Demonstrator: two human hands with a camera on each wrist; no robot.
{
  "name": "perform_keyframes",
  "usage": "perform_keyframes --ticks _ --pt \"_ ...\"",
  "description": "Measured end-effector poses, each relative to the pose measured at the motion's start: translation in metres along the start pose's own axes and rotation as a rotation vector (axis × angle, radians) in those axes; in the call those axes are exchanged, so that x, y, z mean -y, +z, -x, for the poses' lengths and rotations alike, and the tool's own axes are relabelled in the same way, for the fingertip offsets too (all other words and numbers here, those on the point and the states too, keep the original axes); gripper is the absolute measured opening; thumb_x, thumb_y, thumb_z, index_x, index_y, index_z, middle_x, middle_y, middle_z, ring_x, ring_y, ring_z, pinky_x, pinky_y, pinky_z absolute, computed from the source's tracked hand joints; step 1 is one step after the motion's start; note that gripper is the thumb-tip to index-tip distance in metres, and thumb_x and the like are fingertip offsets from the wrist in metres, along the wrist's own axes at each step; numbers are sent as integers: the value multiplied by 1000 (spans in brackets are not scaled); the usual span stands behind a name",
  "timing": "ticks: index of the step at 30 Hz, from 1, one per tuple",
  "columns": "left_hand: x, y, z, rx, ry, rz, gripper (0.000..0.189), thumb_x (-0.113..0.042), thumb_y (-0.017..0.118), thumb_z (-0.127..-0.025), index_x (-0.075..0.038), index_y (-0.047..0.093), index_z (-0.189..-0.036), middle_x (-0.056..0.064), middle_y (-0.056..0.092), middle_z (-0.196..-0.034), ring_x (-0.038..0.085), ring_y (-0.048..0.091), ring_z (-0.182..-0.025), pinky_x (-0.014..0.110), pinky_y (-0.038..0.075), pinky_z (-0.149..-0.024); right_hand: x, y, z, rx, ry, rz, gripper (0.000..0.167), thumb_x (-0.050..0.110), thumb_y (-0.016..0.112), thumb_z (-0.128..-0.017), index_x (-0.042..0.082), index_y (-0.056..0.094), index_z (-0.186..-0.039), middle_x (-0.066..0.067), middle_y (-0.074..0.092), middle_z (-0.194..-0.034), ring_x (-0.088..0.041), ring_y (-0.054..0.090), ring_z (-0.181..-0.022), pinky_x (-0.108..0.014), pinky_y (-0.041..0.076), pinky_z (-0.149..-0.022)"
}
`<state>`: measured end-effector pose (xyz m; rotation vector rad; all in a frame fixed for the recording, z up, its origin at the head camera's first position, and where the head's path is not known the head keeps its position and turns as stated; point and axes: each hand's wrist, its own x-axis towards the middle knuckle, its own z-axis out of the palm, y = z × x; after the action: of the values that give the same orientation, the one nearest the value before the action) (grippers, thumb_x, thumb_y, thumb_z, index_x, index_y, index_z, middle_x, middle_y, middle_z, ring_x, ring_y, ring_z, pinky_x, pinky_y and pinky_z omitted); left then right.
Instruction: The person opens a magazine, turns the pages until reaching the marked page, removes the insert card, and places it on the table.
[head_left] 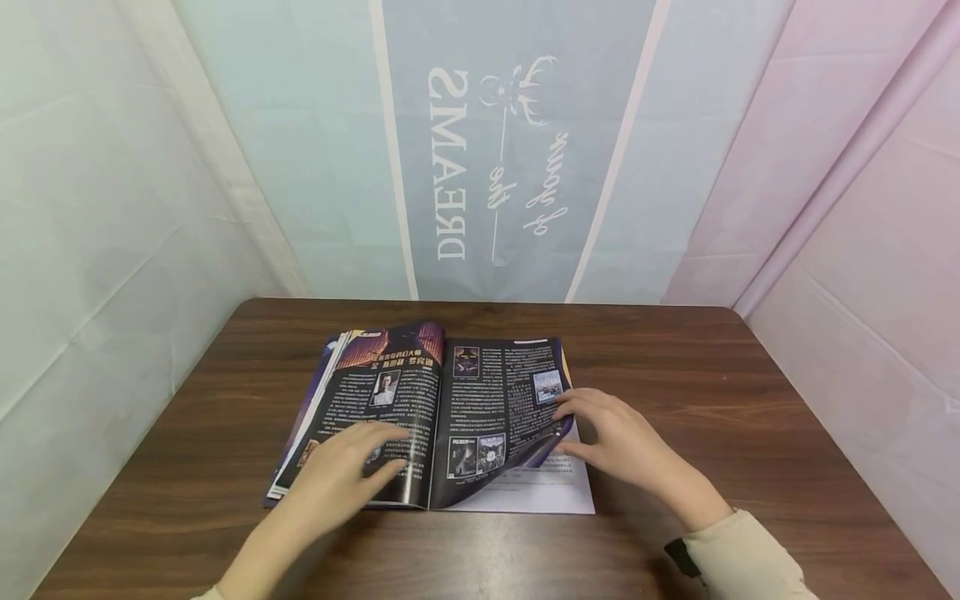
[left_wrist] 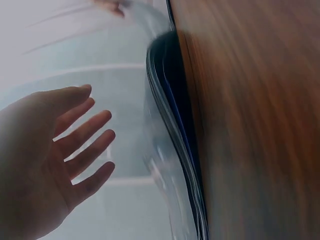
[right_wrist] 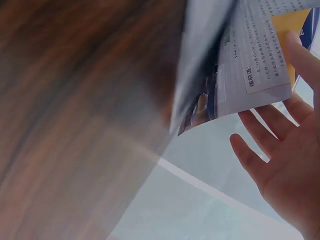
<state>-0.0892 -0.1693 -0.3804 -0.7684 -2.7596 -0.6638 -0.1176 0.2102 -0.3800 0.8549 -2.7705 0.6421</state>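
An open magazine (head_left: 480,400) with dark printed pages lies on the wooden table. My right hand (head_left: 618,442) pinches the right page (head_left: 517,383) near its outer edge, and the page's lower corner curls up over a white page (head_left: 555,487). In the right wrist view, the thumb of my right hand (right_wrist: 295,160) lies on the near side of the paper and the fingers reach behind it. Over the left page (head_left: 337,408) hovers my left hand (head_left: 345,467), fingers spread and holding nothing. The left wrist view shows that hand (left_wrist: 65,145) beside the magazine's edge (left_wrist: 175,120).
The dark wooden table (head_left: 712,400) extends on all sides of the magazine. Behind it hangs a pale blue-grey cloth (head_left: 517,167) with mirrored lettering. Whitish cloth walls (head_left: 97,208) stand to the left and right.
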Motion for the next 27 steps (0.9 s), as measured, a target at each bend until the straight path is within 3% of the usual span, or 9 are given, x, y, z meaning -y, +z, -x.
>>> perform_keyframes --ticks 5,13,21,27 --pt "-18 12 -12 20 77 35 37 -30 77 -87 -22 68 -121 -5 68 -121 15 63 -111 41 54 -91 7 -2 -8 -56 -10 -9 39 32 88 -73 15 69 -101 -6 65 -126 -28 58 -120 -49 48 -100" --pt "-45 25 -29 41 151 95 40 -34 75 -89 -21 65 -125 -7 65 -125 14 60 -116 41 51 -98 23 -9 -22 -114 -31 -33 38 32 88 -73 17 69 -102 -3 65 -126 -25 58 -120 -46 47 -101" --pt "-60 30 -44 -60 243 144 46 -27 79 -85 -16 65 -127 -2 67 -124 15 63 -111 38 54 -93 39 -13 -32 -146 -30 -43 36 33 88 -74 17 68 -99 -3 64 -128 -25 54 -125 -47 44 -104" --pt "-65 31 -47 -114 256 188 35 -20 75 -89 -18 67 -123 -5 69 -117 13 65 -107 33 56 -88 46 -15 -36 -169 -42 -59 36 35 87 -75 16 68 -99 -2 65 -127 -24 53 -127 -48 43 -106"
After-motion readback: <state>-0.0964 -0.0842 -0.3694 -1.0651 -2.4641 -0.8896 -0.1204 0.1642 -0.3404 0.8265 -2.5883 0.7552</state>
